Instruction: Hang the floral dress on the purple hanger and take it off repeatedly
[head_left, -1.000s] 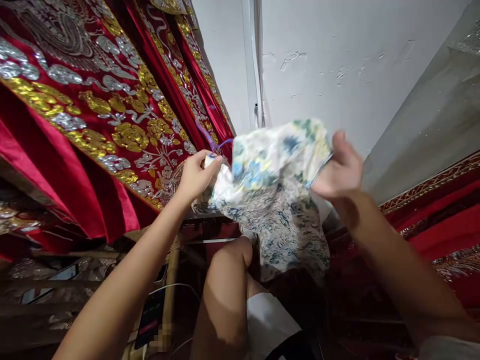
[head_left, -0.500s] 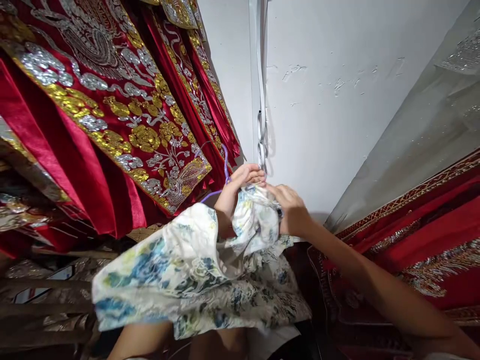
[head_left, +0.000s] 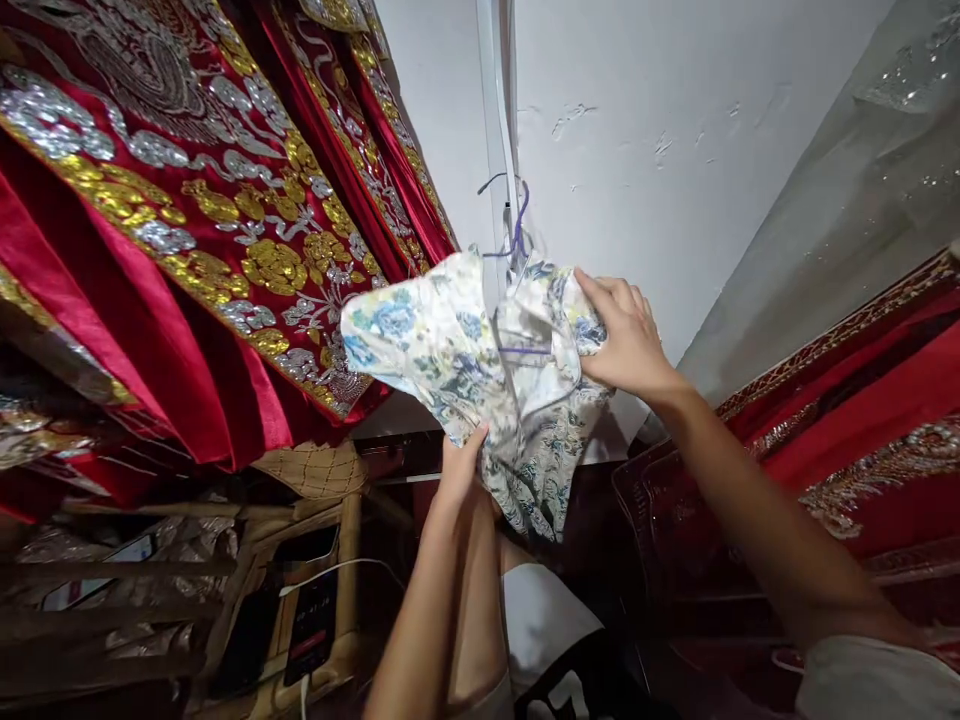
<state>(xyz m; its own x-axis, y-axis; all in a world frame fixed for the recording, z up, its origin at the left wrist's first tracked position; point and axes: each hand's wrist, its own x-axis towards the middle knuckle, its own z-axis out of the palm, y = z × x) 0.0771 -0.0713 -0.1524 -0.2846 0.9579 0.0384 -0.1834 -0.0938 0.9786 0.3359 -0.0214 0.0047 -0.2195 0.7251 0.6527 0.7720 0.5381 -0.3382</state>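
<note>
A white garment with a blue and green floral print (head_left: 457, 350) hangs on a purple hanger (head_left: 519, 220), whose hook points up in front of the white wall. Part of the hanger's bar shows through the neck opening. My right hand (head_left: 626, 330) grips the garment's shoulder on the right, thumb in front. Lower down, my left hand (head_left: 463, 455) pinches the garment's side edge below the left sleeve, with most fingers hidden behind the cloth.
Red garments with gold and silver sequins (head_left: 277, 265) hang at the left. Phones (head_left: 311, 625) with a white cable lie on a bamboo stand (head_left: 349, 560) at lower left. A narrow white strip (head_left: 495, 90) runs up the wall (head_left: 622, 110). More red beaded cloth (head_left: 885, 450) hangs at the right.
The hanger is now inside the garment, which hangs upright from it. My left hand has come out of the neck area and down to the side; my right has moved right and up to the shoulder.
</note>
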